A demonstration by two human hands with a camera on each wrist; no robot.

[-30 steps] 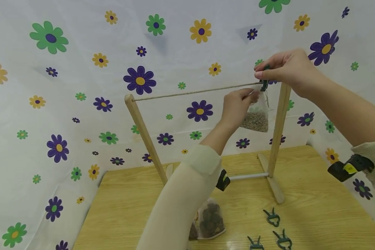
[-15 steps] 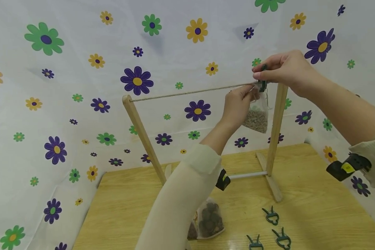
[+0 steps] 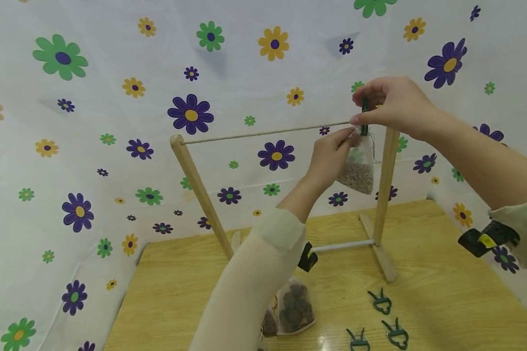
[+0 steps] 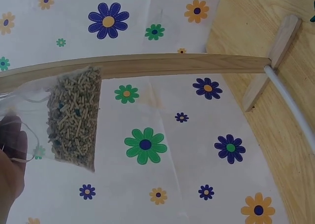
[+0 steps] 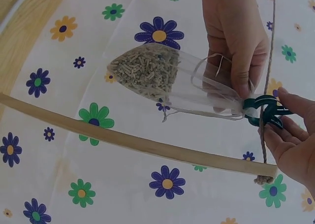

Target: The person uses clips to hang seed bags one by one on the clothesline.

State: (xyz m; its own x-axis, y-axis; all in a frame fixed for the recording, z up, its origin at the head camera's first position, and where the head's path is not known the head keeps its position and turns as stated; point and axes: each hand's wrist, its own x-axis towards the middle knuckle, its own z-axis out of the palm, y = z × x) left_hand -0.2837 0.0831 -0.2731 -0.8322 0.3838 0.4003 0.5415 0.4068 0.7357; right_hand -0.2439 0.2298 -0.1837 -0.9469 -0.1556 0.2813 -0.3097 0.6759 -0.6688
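My right hand (image 3: 399, 105) holds a dark green plastic clip (image 5: 266, 110) between thumb and fingers, at the right part of the cord (image 3: 268, 132). In the right wrist view, the clip's jaws overlap the cord and the gathered neck of a sheer drawstring bag (image 5: 206, 88). My left hand (image 3: 331, 156) pinches that bag just below the clip, its fingers partly behind the mesh. Tan pellets (image 4: 76, 118) fill the bag's lower end, and its thin white strings (image 5: 206, 113) hang loose. The bag hangs in the air beside the right wooden post (image 3: 385, 190).
The cord runs to the left post (image 3: 202, 195); a white bar (image 3: 344, 246) joins the stand low down. Three more green clips (image 3: 381, 303) lie at the table's (image 3: 456, 273) front right. A mesh bag of dark round pieces (image 3: 295, 307) sits near my left sleeve, another bag partly hidden beside it.
The clip and the bag have come down slightly together with my hands. My right fingers have spread apart somewhat around the clip, and its thumb sits lower.
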